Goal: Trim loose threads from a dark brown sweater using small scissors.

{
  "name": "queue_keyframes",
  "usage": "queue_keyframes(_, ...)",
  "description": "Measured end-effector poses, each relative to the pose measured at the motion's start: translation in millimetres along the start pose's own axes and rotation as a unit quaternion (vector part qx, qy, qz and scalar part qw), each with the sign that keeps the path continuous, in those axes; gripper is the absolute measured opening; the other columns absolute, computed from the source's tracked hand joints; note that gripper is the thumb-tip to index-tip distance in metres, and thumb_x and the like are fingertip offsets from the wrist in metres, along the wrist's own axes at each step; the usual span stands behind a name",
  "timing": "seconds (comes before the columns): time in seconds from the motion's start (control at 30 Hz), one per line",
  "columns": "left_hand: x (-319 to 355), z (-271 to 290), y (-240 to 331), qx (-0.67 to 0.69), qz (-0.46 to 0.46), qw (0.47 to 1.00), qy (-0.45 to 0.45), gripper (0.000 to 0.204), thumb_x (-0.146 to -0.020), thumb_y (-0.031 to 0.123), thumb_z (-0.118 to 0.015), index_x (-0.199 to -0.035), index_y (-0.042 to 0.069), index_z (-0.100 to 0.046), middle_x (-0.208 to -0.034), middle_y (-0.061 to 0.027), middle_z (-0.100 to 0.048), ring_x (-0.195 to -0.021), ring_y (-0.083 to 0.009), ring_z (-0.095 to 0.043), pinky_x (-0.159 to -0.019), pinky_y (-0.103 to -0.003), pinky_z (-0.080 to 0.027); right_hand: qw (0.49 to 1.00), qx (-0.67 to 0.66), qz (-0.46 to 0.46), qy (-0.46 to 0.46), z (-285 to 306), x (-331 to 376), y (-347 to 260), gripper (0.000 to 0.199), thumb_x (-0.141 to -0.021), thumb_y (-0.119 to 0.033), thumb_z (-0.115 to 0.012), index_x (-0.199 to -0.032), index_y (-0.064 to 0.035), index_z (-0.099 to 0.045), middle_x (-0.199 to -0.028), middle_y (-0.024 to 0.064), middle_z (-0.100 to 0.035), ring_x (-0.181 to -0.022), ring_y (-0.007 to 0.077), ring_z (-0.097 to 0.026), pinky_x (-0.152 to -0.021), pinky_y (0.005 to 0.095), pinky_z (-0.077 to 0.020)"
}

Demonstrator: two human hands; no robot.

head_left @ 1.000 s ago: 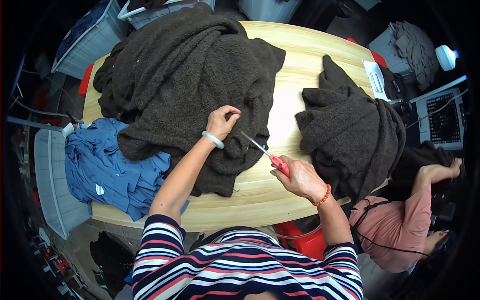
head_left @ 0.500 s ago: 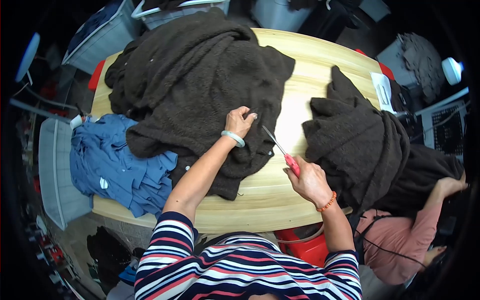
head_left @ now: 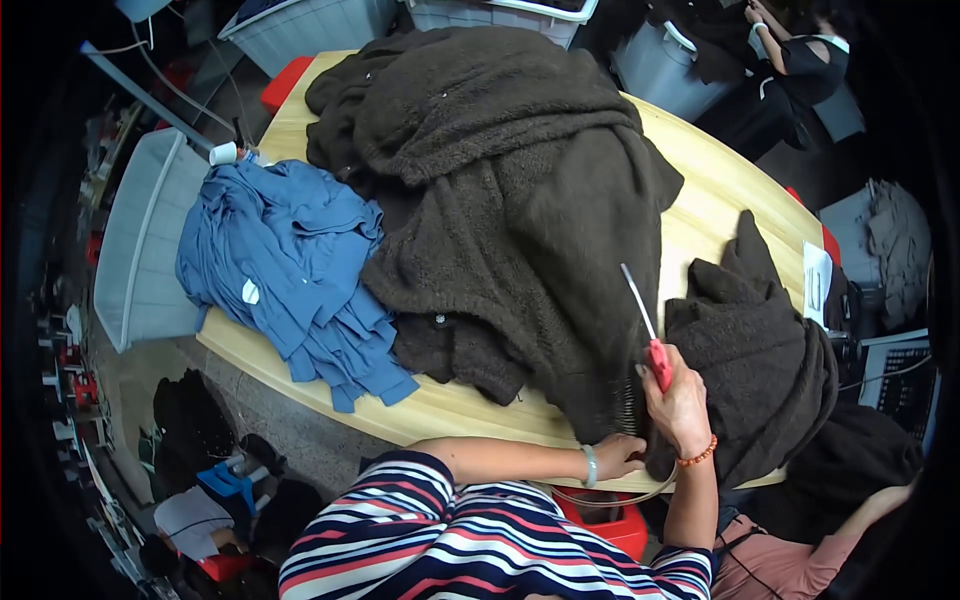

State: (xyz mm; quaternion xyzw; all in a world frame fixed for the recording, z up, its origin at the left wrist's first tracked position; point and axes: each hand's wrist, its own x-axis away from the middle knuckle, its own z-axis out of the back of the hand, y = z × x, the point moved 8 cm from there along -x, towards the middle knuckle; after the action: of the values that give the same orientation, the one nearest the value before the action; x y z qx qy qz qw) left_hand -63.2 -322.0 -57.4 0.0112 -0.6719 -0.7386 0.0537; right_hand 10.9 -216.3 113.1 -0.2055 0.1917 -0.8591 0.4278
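The left arm (head_left: 520,460) is lying bent across the near side and pointing right. The left hand (head_left: 622,455) is sitting low there. The right arm (head_left: 692,512) is pointing to the far side, and the right hand (head_left: 682,405) is making a fist, just farther and more to the right.

A short-sleeved knit shirt (head_left: 470,535) is worn, banded crosswise in navy, white and coral red with thinner pale-blue lines, and the stripes are bent into waves where the cloth is creased over the front. The same bands are carried around the left sleeve (head_left: 400,495) and the right sleeve (head_left: 682,572), by which the forearms are left uncovered. Above the bare left hand (head_left: 620,456) the wrist is ringed by a smooth, pale-green bangle (head_left: 590,466), and above the bare right hand (head_left: 682,408) by a bracelet (head_left: 697,452) of small, round orange beads.
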Motion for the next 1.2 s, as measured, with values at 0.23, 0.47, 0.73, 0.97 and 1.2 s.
queue_keyframes(0.23,115.4,278.5,59.1,-0.140,-0.077,0.845,0.510,0.028,-0.078,0.002,-0.071,-0.102,0.006,-0.058,-0.099,-0.0065,-0.054,-0.083,-0.0163,-0.055,-0.069,-0.028,-0.046,0.999,0.014,-0.002,-0.048,-25.1,-15.2,-8.3,0.028,-0.087,-0.017,-0.064,-0.112,-0.0050,-0.057,-0.082,0.0241,-0.063,-0.082,0.0448,-0.062,-0.070,0.0487,-0.0489)
queue_keyframes(0.47,212.0,384.0,-74.5,0.320,0.086,0.590,0.736,0.046,-0.080,0.011,-0.080,-0.115,0.005,-0.051,-0.091,-0.0070,-0.060,-0.071,-0.0124,-0.058,-0.059,-0.022,-0.049,0.985,-0.072,0.156,0.017,-48.6,-89.2,-125.7,0.043,-0.085,-0.030,-0.070,-0.118,-0.0080,-0.055,-0.087,0.0224,-0.066,-0.088,0.0428,-0.064,-0.075,0.0472,-0.0495)
queue_keyframes(0.73,218.6,381.1,-92.1,0.282,0.036,0.527,0.801,0.050,-0.077,0.009,-0.081,-0.115,0.007,-0.049,-0.085,0.0000,-0.055,-0.065,-0.0091,-0.050,-0.056,-0.022,-0.042,0.982,0.022,0.179,0.064,-153.0,-192.3,-224.4,0.055,-0.079,-0.041,-0.075,-0.109,-0.0020,-0.050,-0.097,0.0211,-0.066,-0.092,0.0363,-0.067,-0.076,0.0473,-0.0542)
queue_keyframes(0.97,218.6,381.5,-188.3,0.228,0.053,0.514,0.825,0.060,-0.067,0.027,-0.089,-0.108,-0.001,-0.056,-0.098,-0.0078,-0.057,-0.081,-0.0167,-0.054,-0.070,-0.031,-0.049,0.994,0.026,0.109,0.004,-155.6,-203.6,-211.1,0.053,-0.082,-0.026,-0.066,-0.128,-0.0095,-0.047,-0.100,0.0243,-0.067,-0.096,0.0432,-0.065,-0.082,0.0498,-0.0515)
queue_keyframes(1.2,193.7,352.4,-124.5,0.153,0.052,0.568,0.807,0.031,-0.073,0.021,-0.083,-0.076,0.001,-0.059,-0.072,-0.0063,-0.066,-0.063,-0.0135,-0.056,-0.061,-0.033,-0.048,0.973,-0.164,0.162,0.001,-85.9,-186.4,-69.7,0.063,-0.080,0.005,-0.060,-0.140,0.0005,-0.041,-0.133,0.0150,-0.055,-0.126,0.0219,-0.050,-0.105,0.0344,-0.0392)
